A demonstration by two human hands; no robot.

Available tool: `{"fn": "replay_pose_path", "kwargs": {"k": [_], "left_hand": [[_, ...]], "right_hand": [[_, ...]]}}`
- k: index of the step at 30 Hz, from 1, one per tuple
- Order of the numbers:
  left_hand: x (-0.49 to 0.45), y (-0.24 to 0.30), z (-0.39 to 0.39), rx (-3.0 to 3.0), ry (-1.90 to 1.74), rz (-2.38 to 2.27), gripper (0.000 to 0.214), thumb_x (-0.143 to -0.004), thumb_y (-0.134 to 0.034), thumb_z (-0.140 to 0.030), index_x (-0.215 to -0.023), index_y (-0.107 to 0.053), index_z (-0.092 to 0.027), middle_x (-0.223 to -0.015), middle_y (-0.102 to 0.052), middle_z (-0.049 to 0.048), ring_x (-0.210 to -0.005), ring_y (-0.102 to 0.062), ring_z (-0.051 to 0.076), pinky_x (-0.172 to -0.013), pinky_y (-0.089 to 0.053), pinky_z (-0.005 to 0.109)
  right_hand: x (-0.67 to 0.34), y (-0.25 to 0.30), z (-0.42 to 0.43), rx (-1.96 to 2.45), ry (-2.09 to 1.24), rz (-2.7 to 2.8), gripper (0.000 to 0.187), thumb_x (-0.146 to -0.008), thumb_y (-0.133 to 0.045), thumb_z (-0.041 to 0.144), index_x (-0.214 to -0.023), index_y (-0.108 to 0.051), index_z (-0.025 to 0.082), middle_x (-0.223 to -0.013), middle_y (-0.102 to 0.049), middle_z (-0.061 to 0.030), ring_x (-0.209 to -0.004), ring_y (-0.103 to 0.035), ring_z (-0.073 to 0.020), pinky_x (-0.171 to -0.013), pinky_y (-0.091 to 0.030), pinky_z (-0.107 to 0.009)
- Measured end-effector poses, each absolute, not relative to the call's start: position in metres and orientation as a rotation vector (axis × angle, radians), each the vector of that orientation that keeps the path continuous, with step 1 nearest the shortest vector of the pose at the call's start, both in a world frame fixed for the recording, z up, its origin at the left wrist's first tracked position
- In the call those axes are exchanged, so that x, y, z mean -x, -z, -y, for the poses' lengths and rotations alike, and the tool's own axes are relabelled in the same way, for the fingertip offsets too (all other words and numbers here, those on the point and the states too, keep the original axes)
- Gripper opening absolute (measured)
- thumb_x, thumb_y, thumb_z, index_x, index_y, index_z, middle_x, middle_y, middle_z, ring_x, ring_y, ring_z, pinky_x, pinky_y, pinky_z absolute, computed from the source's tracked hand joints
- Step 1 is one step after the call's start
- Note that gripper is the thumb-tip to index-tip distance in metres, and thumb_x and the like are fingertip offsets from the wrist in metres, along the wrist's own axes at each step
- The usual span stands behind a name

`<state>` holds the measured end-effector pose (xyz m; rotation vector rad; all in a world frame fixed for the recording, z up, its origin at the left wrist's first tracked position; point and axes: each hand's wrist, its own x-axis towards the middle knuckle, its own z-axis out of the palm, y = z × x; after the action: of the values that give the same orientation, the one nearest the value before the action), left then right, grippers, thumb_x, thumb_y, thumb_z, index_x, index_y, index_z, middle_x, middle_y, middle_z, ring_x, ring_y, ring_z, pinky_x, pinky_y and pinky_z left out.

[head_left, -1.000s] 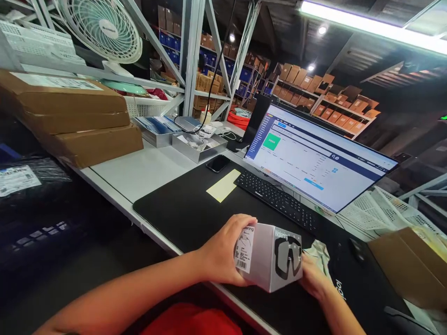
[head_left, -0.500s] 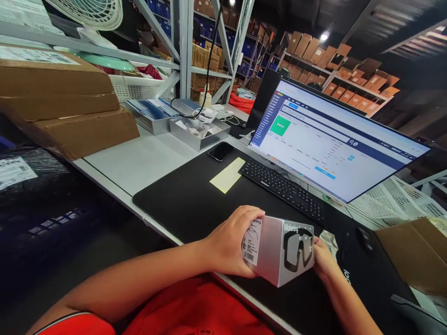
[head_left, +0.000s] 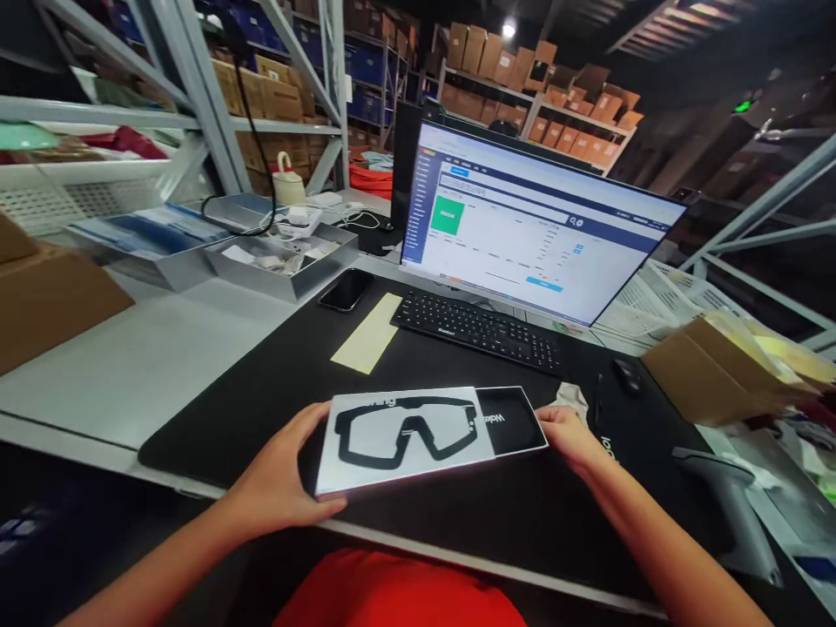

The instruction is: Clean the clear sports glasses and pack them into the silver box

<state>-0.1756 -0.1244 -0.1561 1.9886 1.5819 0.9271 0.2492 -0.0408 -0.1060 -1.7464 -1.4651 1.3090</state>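
Above the surface [head_left: 189,341], by its near edge, my left grip [head_left: 279,475] clasps the box sleeve [head_left: 414,431] and my right grip [head_left: 569,437] pinches the jutting tray [head_left: 513,422].

A ceiling lamp [head_left: 509,29] and the monitor [head_left: 502,239] glow in a dim background; edges look stretched, the lower left dark.

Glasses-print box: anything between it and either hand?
Nothing visible. The left hand holds the box at its left end; the right hand holds the protruding inner tray at its right end. The pale crumpled item lies beyond the right hand.
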Motion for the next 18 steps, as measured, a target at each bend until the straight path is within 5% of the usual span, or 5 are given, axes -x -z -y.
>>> {"fn": "replay_pose_path", "kwargs": {"k": [5, 18], "left_hand": [[0.218, 0.171, 0.118, -2.080, -0.814, -1.723, 0.096, -0.060, -0.076, -0.043, -0.144, -0.036, -0.018, -0.144, -0.052, 0.0209, -0.131, -0.054, 0.043, -0.112, -0.042, 0.061], [0.271, 0.149, 0.093, -2.077, -0.685, -1.749, 0.085, -0.064, -0.072, -0.044, -0.141, -0.040, -0.030, -0.138, -0.062, 0.0020, -0.118, -0.064, 0.037, -0.099, -0.055, 0.054]], "right_hand": [[-0.244, 0.107, 0.032, 1.721, -1.345, 1.402, 0.023, -0.054, -0.067, 0.040, -0.049, -0.060, 0.019, -0.046, -0.052, 0.0016, -0.047, -0.039, -0.0096, -0.049, -0.029, -0.025], [-0.255, 0.113, 0.021, 1.727, -1.363, 1.394, 0.022, -0.059, -0.064, 0.038, -0.051, -0.057, 0.019, -0.045, -0.047, 0.0041, -0.046, -0.037, -0.0084, -0.049, -0.029, -0.024]]}}
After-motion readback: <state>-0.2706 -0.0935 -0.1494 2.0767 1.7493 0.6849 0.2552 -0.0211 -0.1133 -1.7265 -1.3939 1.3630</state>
